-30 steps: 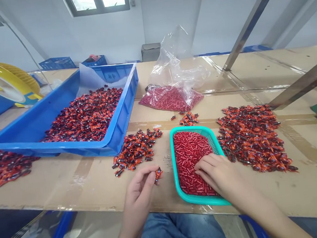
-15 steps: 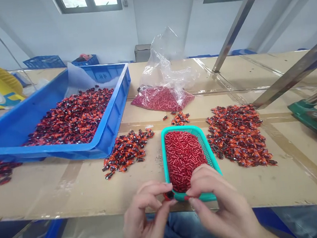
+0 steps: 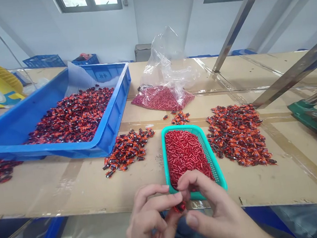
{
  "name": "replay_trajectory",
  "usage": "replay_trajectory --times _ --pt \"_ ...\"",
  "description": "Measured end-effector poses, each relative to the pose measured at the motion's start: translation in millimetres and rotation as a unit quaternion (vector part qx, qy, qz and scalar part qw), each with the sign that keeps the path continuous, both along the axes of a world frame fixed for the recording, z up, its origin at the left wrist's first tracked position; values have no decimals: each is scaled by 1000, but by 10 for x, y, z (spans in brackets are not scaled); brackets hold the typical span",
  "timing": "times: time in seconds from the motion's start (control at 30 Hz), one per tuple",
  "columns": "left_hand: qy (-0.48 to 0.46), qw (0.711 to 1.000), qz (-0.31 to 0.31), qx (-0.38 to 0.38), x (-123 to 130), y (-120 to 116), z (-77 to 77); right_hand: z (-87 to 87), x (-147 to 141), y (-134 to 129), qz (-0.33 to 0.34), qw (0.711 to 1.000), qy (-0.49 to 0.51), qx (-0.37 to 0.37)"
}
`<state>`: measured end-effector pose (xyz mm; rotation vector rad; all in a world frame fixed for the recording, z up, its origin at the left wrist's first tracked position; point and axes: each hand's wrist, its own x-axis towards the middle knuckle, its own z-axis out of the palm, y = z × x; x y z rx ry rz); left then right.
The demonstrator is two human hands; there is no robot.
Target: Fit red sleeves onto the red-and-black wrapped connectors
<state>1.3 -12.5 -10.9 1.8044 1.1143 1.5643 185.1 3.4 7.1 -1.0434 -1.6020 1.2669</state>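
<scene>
While the head view shows the left hand (image 3: pixel 154 218) pinching a part (image 3: pixel 180 207) near the basket (image 3: pixel 223 182), the right hand (image 3: pixel 219 214) holds thumb and fingers apart beside it; a steady, light left pinch, leaving the part's end exposed, seems best.

Head cam, aimed fwd/down, hands (image 3: pixel 153 220) (image 3: pixel 219 214) close.

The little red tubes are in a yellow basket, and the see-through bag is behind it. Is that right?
Not quite: the basket is green, not yellow, as the head view shows. The little red tubes are in it, and the see-through bag is behind it.
</scene>
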Motion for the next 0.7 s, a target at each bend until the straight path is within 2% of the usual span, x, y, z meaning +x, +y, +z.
replay_trajectory --times 0.03,0.1,0.23,0.3,0.4,0.47,0.57,0.63,0.7 --pt "-3 1000 -5 0 -3 -11 -4 -9 6 -14 17 999 20 -43" --pt "-7 1000 -13 3 -11 -24 0 -23 -4 -21 52 994 57 -80" --pt "34 999 -12 -18 -31 -35 53 -61 -72 32 121 983 113 -84" --pt "52 998 -15 -20 -19 -40 81 -103 -96 51 125 980 131 -87" --pt "57 998 -27 8 63 -42 86 -187 -96 43 104 979 140 -103" --pt "27 998 -13 47 145 -31 66 -239 -73 25 94 982 127 -103" --pt "21 995 -3 93 199 10 32 -290 13 11 90 990 81 -67" --pt "81 993 6 86 118 57 0 -313 141 33 39 999 12 -11" --pt "162 982 82 55 -81 126 -72 -347 354 100 -62 992 -96 60"
